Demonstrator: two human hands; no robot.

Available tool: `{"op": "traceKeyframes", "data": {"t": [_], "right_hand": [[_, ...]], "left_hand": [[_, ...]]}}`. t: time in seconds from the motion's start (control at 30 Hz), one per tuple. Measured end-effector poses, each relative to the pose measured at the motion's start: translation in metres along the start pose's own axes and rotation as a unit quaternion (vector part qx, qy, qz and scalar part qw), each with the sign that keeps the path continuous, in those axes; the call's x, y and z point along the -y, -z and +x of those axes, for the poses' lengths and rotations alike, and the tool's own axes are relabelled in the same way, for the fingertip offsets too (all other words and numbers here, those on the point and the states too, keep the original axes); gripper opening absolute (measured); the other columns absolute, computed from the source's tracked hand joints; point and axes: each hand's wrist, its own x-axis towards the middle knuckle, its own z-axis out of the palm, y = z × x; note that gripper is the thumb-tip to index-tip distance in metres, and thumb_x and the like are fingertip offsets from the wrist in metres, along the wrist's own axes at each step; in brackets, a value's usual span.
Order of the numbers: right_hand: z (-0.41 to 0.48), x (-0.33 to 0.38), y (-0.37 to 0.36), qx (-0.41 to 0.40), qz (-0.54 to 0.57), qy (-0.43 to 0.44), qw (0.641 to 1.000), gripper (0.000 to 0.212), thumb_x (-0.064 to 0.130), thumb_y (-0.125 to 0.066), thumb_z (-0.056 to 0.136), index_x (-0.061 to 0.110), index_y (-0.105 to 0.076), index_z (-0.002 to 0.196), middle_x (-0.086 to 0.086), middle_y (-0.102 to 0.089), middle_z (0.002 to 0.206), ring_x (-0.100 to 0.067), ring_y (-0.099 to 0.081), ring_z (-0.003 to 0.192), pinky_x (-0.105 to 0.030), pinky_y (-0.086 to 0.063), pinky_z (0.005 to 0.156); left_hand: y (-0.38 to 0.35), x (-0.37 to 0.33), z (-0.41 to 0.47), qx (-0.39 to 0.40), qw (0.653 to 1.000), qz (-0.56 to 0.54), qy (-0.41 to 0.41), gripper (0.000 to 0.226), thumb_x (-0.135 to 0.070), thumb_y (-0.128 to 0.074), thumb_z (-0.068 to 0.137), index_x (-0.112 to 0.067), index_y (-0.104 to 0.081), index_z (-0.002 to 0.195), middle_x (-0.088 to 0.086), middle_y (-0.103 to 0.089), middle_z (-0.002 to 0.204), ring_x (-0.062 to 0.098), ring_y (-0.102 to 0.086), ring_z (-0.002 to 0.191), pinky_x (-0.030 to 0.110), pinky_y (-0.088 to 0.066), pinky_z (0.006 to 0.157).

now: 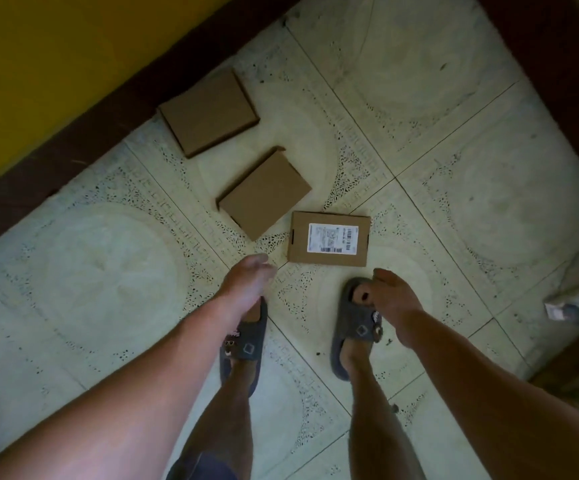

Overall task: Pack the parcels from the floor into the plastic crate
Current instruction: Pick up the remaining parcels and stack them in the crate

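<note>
Three flat brown cardboard parcels lie on the tiled floor. The nearest parcel (329, 239) carries a white shipping label and sits just beyond my feet. A plain parcel (264, 194) lies up and left of it, and another plain parcel (208, 112) rests near the dark skirting. My left hand (248, 278) hangs just left of the labelled parcel, holding nothing, fingers loosely curled. My right hand (393, 299) hangs just below that parcel's right corner, empty, over my right foot. Neither hand touches a parcel. No plastic crate is in view.
My feet in grey slippers (355, 327) stand on the pale patterned tiles (108, 271). A yellow wall with dark skirting (83, 123) runs along the upper left. A dark edge (558, 64) borders the upper right. A small greyish object (568, 306) lies at the right.
</note>
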Motion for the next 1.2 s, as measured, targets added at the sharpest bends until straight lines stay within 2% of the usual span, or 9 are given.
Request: {"op": "traceKeyframes", "data": {"t": [0.2, 0.3, 0.43, 0.53, 0.67, 0.77, 0.87, 1.03, 1.2], "right_hand": [[0.131, -0.019, -0.010, 0.020, -0.024, 0.001, 1.000, 0.052, 0.024, -0.053, 0.095, 0.012, -0.037, 0.144, -0.011, -0.045, 0.144, -0.032, -0.046, 0.127, -0.034, -0.036, 0.090], [0.182, -0.026, -0.018, 0.008, -0.016, -0.011, 1.000, 0.059, 0.028, -0.052, 0.093, 0.012, -0.032, 0.147, -0.014, -0.041, 0.147, -0.034, -0.043, 0.130, -0.039, -0.038, 0.097], [0.223, -0.037, -0.027, 0.008, -0.017, -0.011, 1.000, 0.052, 0.026, -0.054, 0.092, 0.004, -0.042, 0.138, -0.015, -0.056, 0.120, -0.026, -0.050, 0.105, -0.035, -0.037, 0.083], [0.234, -0.035, -0.030, 0.006, -0.003, -0.003, 1.000, 0.041, 0.023, -0.059, 0.090, 0.005, -0.053, 0.126, -0.011, -0.060, 0.109, -0.029, -0.056, 0.100, -0.041, -0.047, 0.083], [0.221, -0.034, -0.025, 0.008, 0.007, 0.018, 1.000, 0.032, 0.021, -0.059, 0.088, 0.009, -0.061, 0.118, -0.010, -0.064, 0.116, -0.030, -0.059, 0.105, -0.047, -0.049, 0.094], [0.197, -0.034, -0.012, -0.004, -0.024, 0.056, 0.998, 0.017, 0.019, -0.055, 0.090, 0.014, -0.062, 0.105, -0.004, -0.061, 0.103, -0.024, -0.056, 0.094, -0.043, -0.049, 0.085], [0.159, -0.028, 0.004, -0.027, -0.023, 0.086, 0.996, 0.015, 0.022, -0.055, 0.091, 0.018, -0.062, 0.104, 0.000, -0.058, 0.097, -0.021, -0.055, 0.092, -0.040, -0.049, 0.081], [0.070, -0.011, 0.029, -0.047, 0.032, 0.126, 0.990, 0.018, 0.031, -0.053, 0.095, 0.026, -0.060, 0.111, 0.012, -0.053, 0.095, -0.003, -0.051, 0.082, -0.004, -0.039, 0.055], [-0.024, 0.019, 0.044, -0.045, 0.128, 0.132, 0.982, 0.015, 0.024, -0.058, 0.093, 0.034, -0.061, 0.104, 0.020, -0.061, 0.091, 0.006, -0.056, 0.081, -0.008, -0.039, 0.060]], "left_hand": [[-0.049, -0.011, 0.116, -0.027, 0.999, 0.031, 0.019, 0.057, -0.027, -0.055, 0.095, -0.018, -0.036, 0.148, 0.005, -0.042, 0.149, 0.024, -0.044, 0.130, 0.024, -0.034, 0.094], [-0.070, -0.008, 0.157, -0.028, 0.999, 0.043, 0.018, 0.053, -0.029, -0.057, 0.092, -0.014, -0.045, 0.141, 0.003, -0.050, 0.140, 0.019, -0.053, 0.114, 0.019, -0.036, 0.082], [-0.091, 0.003, 0.192, -0.049, 0.998, 0.007, 0.027, 0.060, -0.044, -0.057, 0.070, -0.016, -0.061, 0.122, 0.005, -0.067, 0.117, 0.017, -0.063, 0.094, 0.024, -0.045, 0.068], [-0.098, 0.005, 0.200, -0.048, 0.998, -0.009, 0.030, 0.018, -0.029, -0.057, 0.084, -0.024, -0.067, 0.098, -0.006, -0.068, 0.093, 0.009, -0.061, 0.079, 0.021, -0.043, 0.060], [-0.097, 0.006, 0.196, -0.048, 0.999, 0.000, 0.016, 0.016, -0.020, -0.052, 0.092, -0.030, -0.065, 0.090, -0.008, -0.065, 0.090, 0.008, -0.059, 0.081, 0.022, -0.046, 0.068], [-0.090, -0.002, 0.171, -0.036, 0.999, -0.011, 0.005, 0.020, -0.017, -0.054, 0.089, -0.030, -0.068, 0.094, -0.003, -0.070, 0.102, 0.016, -0.064, 0.095, 0.030, -0.050, 0.083], [-0.082, -0.011, 0.135, -0.040, 0.999, -0.035, -0.001, 0.024, -0.016, -0.057, 0.088, -0.028, -0.066, 0.106, -0.007, -0.069, 0.104, 0.016, -0.063, 0.101, 0.027, -0.048, 0.080], [-0.060, -0.030, 0.053, -0.036, 0.995, -0.096, -0.017, 0.026, -0.014, -0.056, 0.091, -0.038, -0.058, 0.100, -0.020, -0.060, 0.094, 0.012, -0.055, 0.100, 0.028, -0.041, 0.082], [-0.024, -0.036, -0.031, -0.049, 0.987, -0.153, -0.032, 0.035, -0.015, -0.053, 0.092, -0.031, -0.054, 0.123, -0.004, -0.063, 0.119, 0.017, -0.057, 0.105, 0.031, -0.043, 0.086]]}}
